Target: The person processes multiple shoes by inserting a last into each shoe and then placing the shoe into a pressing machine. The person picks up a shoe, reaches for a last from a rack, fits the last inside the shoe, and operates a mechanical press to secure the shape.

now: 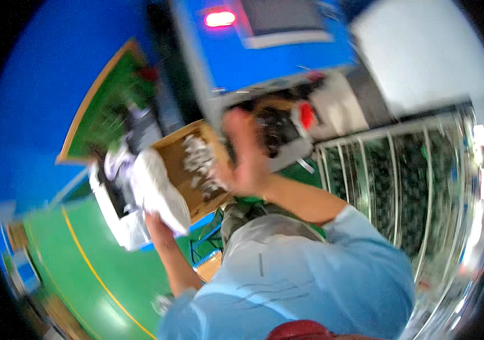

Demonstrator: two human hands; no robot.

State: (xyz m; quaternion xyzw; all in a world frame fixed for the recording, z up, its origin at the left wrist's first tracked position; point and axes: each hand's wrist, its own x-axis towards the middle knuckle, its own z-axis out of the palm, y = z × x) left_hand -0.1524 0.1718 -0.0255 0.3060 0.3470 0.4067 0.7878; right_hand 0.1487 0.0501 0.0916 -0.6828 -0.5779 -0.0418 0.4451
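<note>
My right hand [247, 156] is raised beside a shallow brown box [168, 148], its fingers stretched out and its thumb apart, blurred by motion. It appears to hold nothing. Inside the box lie several small white pieces [197, 156], too smeared to name. On the left, my left hand [161, 229] is at the lower end of a long, rounded white thing [160, 190]. That thing covers most of the hand's fingers, so I cannot tell whether they grip it. Beneath it sits a white container [109, 195] with a dark inside.
A blue machine [225, 62] with a glowing red light stands ahead, and a dark bin with a red part [305, 116] is below it. Metal racks [392, 187] run along the right. A green board [103, 113] with a wooden edge is at the left, over green floor [55, 249].
</note>
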